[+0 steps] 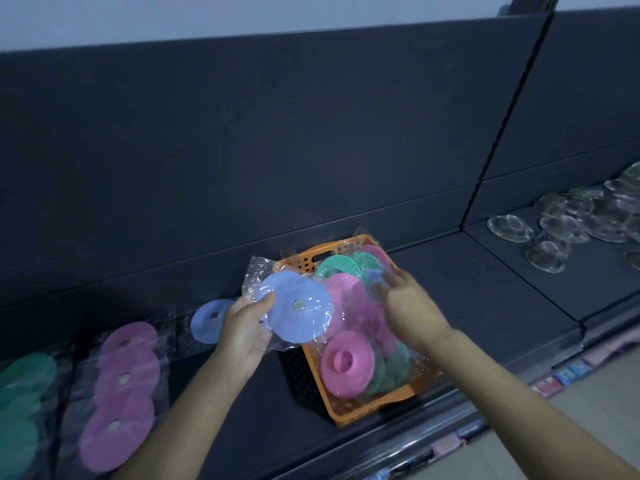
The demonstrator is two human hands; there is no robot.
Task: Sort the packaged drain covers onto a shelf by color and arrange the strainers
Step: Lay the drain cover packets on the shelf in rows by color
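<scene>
At the centre of the frame, the left hand [247, 327] grips a plastic-wrapped blue drain cover [299, 311], with the thumb curled over its edge. It is just left of an orange basket [349, 415] on a dark shelf [467, 306]. The right hand [408, 306] reaches into the basket with bent fingers; whether it grasps anything is unclear. Sorted covers [121, 386] lie at lower left, and clear strainers [571, 223] at right.

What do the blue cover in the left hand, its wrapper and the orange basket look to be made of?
The blue cover is probably silicone or soft rubber: it is matte and flat, with a small metallic-looking centre. The wrapper is thin clear plastic film, since it crinkles and glints. The orange basket looks like rigid moulded plastic, slightly glossy, with perforated walls.
</scene>
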